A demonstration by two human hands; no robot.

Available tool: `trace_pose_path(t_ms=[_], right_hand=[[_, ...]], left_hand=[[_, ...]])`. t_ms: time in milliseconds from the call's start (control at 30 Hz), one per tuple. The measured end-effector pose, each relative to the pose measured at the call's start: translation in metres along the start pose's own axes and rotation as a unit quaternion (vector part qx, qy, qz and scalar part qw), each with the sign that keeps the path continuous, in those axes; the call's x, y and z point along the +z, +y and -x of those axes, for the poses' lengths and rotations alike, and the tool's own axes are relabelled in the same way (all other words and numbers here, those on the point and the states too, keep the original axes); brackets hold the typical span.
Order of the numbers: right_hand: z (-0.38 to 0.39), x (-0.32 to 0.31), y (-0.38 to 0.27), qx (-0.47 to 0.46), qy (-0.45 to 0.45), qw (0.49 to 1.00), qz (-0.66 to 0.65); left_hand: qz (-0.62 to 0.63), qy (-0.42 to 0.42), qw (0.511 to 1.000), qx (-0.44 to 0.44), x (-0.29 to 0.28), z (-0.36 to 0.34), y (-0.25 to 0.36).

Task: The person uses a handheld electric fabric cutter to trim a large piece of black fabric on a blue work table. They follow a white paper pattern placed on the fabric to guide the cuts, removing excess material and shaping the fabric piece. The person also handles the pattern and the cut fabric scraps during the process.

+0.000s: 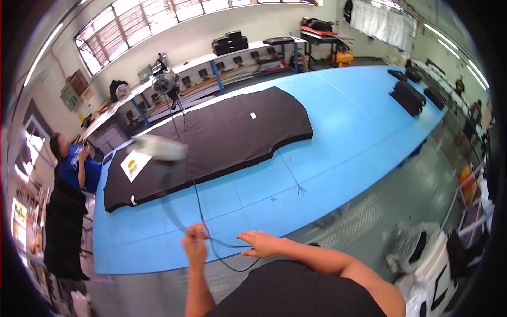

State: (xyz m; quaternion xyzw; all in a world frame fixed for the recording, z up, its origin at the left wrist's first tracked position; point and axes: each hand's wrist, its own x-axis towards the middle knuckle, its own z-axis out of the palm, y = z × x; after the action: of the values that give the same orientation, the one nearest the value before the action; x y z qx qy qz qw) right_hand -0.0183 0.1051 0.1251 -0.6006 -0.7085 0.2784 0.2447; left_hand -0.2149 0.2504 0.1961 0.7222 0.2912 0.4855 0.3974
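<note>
My left hand (195,236) is closed at the near edge of the blue table (327,174), with a black cord (198,203) at its fingers. The cord runs up over the stack of black fabric (237,132) and loops down toward my right hand (261,244). That hand has its fingers stretched out, next to the cord. A pale, boxy object (161,148) is smeared by motion above the left part of the stack, and a faint dark streak reaches from it toward my left hand. A white sheet with a yellow print (135,165) lies on the fabric.
A motor-like machine (165,82) hangs beyond the table's far edge, near a long shelf (195,62). Dark fabric pieces (407,98) lie at the table's far right. A person in blue (79,166) stands at the left end. Plastic-wrapped items (414,245) stand at lower right.
</note>
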Motion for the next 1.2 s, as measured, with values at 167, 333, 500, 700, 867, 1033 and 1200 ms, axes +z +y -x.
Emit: trace_pose_path(t_ms=[167, 333, 500, 700, 867, 1033, 1200], right_hand=[[0.123, -0.076, 0.11, 0.123, 0.022, 0.99, -0.058], [0.225, -0.159, 0.203, 0.298, 0.068, 0.948, -0.09], [0.252, -0.204, 0.28, 0.359, 0.177, 0.905, -0.142], [0.183, -0.224, 0.393, 0.435, 0.307, 0.813, -0.237], [0.074, -0.286, 0.469, 0.436, 0.331, 0.81, -0.21], [-0.003, -0.348, 0.549, 0.498, 0.336, 0.779, -0.181], [-0.037, -0.357, 0.552, 0.526, 0.293, 0.756, -0.258]], left_hand=[[-0.131, 0.293, 0.941, -0.106, -0.04, 0.058, -0.041], [-0.202, 0.604, 0.708, -0.304, -0.044, 0.137, -0.08], [-0.132, 0.593, 0.58, -0.543, -0.018, 0.247, -0.081], [0.104, 0.461, 0.478, -0.74, 0.072, 0.277, -0.068], [0.123, 0.584, 0.374, -0.71, 0.108, 0.27, -0.08], [0.222, 0.593, 0.381, -0.673, 0.146, 0.26, -0.087], [0.234, 0.577, 0.363, -0.693, 0.21, 0.236, -0.053]])
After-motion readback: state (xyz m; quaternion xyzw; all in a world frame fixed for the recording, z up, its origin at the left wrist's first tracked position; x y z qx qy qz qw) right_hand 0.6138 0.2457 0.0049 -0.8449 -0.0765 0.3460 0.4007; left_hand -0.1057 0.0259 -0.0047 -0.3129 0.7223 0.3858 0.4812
